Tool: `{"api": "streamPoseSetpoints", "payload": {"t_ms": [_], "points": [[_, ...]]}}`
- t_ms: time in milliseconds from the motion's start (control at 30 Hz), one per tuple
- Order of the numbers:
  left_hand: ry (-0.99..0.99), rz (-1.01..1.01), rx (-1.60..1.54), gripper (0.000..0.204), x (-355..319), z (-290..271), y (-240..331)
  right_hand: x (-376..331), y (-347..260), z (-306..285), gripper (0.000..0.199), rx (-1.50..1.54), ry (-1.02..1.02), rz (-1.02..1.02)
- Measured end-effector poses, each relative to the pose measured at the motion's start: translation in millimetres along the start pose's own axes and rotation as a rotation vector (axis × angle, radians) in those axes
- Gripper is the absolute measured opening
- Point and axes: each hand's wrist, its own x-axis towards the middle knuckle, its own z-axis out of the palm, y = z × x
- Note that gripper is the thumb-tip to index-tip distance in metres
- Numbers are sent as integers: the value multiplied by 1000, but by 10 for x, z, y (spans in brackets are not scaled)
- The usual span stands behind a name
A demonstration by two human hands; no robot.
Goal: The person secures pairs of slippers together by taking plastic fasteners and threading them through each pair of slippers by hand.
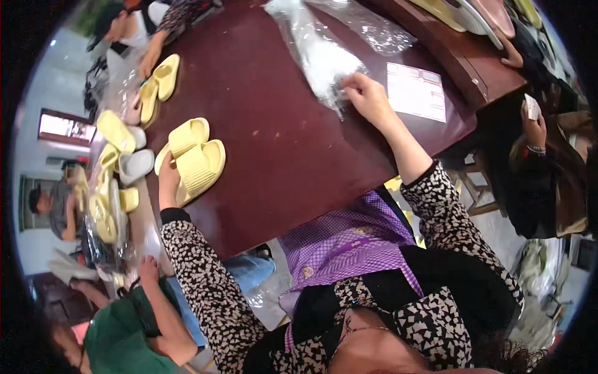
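A pair of yellow slide slippers (204, 169) with ribbed straps lies side by side at the left edge of the dark red table (274, 181). My left hand (168, 179) is closed on the near side of the pair, its fingers partly hidden by the slippers. Farther off to the right, my right hand (369, 98) pinches the near end of a clear plastic bag (314, 53), which stretches away toward the table's far edge. Another clear bag (377, 31) lies beside it.
Right of my right hand lies a printed white sheet (416, 92). Another yellow pair (159, 86) rests at the far left, by a co-worker's hand (149, 59). Yellow and grey slippers (136, 167) pile up along the left. A wooden ledge (464, 59) borders the right side.
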Motion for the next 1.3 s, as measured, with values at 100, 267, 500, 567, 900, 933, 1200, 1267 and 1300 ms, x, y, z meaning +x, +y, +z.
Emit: {"api": "streamPoseSetpoints", "payload": {"t_ms": [100,267,500,567,900,933,1200,1267,1300], "points": [[141,96,267,31,115,100,138,18,-249,-141,17,31,24,55],[160,-188,535,22,268,454,636,122,-422,-196,21,-106,122,-14],[128,-286,-149,24,141,548,1271,149,-872,-169,25,-413,-17,-267],[246,-179,-70,23,45,523,1435,230,-976,-141,24,-310,-52,-226],[152,697,5,24,56,1017,2636,536,-1520,-111,14,-105,97,-101],[91,689,23,26,44,1063,2687,506,-1570,-87,14,-112,104,-103],[17,677,194,28,-25,1151,2811,472,-1695,59,15,-442,40,-329],[32,663,211,28,-33,1145,2817,555,-1680,64,14,-509,63,-369],[40,666,219,27,-43,1143,2820,580,-1682,77,14,-542,74,-390]]}}
